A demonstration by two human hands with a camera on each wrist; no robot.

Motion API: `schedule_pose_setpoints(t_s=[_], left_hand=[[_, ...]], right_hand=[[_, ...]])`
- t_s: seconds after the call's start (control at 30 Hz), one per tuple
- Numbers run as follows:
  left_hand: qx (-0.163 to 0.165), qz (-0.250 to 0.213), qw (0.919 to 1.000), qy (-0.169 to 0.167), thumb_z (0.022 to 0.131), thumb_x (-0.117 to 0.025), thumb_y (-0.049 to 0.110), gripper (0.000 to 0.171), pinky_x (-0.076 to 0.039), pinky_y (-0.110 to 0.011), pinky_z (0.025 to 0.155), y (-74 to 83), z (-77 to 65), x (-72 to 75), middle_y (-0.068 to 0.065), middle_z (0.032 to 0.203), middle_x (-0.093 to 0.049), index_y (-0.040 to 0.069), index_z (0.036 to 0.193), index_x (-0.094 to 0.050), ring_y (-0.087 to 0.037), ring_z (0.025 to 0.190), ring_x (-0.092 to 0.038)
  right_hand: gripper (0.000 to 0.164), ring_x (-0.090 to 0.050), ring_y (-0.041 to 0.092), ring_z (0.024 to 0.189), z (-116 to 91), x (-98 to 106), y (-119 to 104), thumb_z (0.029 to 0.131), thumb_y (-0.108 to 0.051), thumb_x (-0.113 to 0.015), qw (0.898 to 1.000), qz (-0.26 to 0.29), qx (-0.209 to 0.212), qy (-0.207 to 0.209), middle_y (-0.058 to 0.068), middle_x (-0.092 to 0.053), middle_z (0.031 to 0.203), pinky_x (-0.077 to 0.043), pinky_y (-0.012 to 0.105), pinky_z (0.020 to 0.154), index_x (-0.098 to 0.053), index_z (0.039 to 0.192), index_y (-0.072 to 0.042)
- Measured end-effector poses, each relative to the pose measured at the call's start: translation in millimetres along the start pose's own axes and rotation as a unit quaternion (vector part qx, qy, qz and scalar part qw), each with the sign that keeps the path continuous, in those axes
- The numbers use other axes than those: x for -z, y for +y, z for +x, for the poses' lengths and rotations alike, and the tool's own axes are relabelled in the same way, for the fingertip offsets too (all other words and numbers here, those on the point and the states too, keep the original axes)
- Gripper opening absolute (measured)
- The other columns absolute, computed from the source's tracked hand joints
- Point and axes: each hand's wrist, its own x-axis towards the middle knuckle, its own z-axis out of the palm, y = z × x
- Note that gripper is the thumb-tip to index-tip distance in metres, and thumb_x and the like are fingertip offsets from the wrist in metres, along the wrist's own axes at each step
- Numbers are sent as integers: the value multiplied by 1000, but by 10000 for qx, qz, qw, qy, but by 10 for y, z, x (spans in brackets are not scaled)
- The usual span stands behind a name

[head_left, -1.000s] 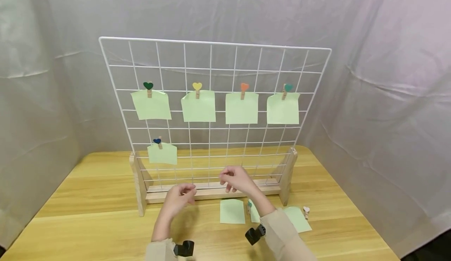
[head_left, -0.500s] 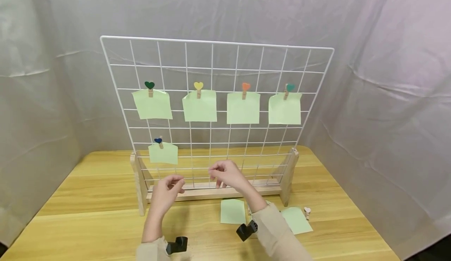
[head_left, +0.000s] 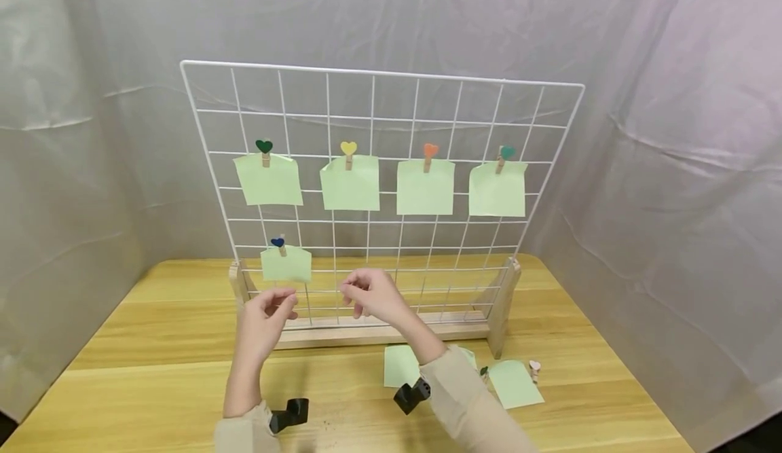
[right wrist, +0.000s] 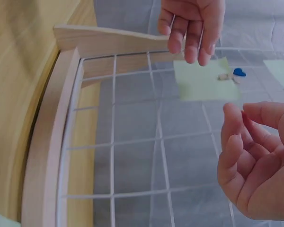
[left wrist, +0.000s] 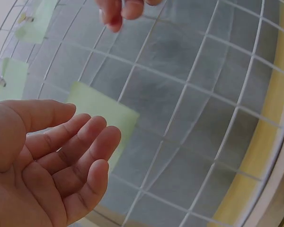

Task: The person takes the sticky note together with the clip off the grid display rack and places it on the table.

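Left grip (head_left: 261,322) loose, right grip (head_left: 374,297) narrow, above wooden table (head_left: 140,378), grey curtain (head_left: 397,22) behind.

Your wire grid (head_left: 383,73) is white, the stand (head_left: 379,337) pale wood. Sticky notes (head_left: 349,191): all plain light green. Top-row heart clips (head_left: 349,148), left to right: dark green, yellow, orange, teal. Lower clip (head_left: 277,242): blue heart. Far-right clip (head_left: 534,366) on your surface (head_left: 134,371): whitish heart. Surface: yellow wood grain. Curtain (head_left: 391,18): grey. Your sleeves (head_left: 467,399): beige; wrist cameras (head_left: 412,395): black.

The left hand (head_left: 261,327) and right hand (head_left: 377,298) have drifted leftward, toward the blue-heart note (head_left: 287,266). The right forearm (head_left: 420,339) now overlaps a loose note (head_left: 398,367).
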Motion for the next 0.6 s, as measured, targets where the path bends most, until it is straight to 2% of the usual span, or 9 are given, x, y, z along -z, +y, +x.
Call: schedule_pose_setpoints(t_s=[0.07, 0.17, 0.37, 0.47, 0.6], left_hand=[[-23, 56, 10000, 74, 88, -55, 9, 19, -45, -21, 56, 6, 8, 40, -16, 88, -63, -3, 100, -63, -20, 68, -61], [-38, 240, 9996, 172, 88, -55, 12, 20, -44, -21, 58, 31, 31, 91, -15, 87, -62, -2, 101, -62, -19, 72, -59], [-136, 588, 9965, 582, 88, -55, 11, 20, -42, -17, 63, 88, 91, 185, -15, 89, -62, -3, 100, -63, -19, 79, -54], [-161, 589, 9958, 685, 88, -55, 11, 20, -42, -16, 63, 117, 113, 219, -16, 91, -62, -3, 100, -63, -21, 81, -55], [-102, 504, 9962, 707, 89, -53, 13, 22, -40, -13, 65, 138, 137, 251, -17, 96, -61, -3, 103, -61, -22, 86, -54]], right_hand=[[14, -54, 31, 49, 56, -39, 53, 87, -3, -55, 9999, 36, 87, 50, 19, -60, 70, -45, 33, 45, -61, 92, 8], [14, -54, 30, 48, 152, -88, 122, 87, -6, -56, 9998, -6, 140, 142, 18, -61, 70, -47, 38, 45, -62, 92, 5], [11, -50, 15, 41, 297, -195, 23, 87, -8, -57, 9978, -376, 471, 290, 12, -60, 64, -45, 28, 41, -63, 88, 0], [10, -50, 13, 40, 343, -246, -36, 87, -10, -57, 9954, -697, 576, 324, 7, -59, 61, -43, 23, 39, -63, 88, -2], [12, -50, 15, 40, 383, -288, -100, 88, -12, -56, 9922, -983, 673, 366, 5, -59, 60, -43, 23, 39, -64, 90, -3]])
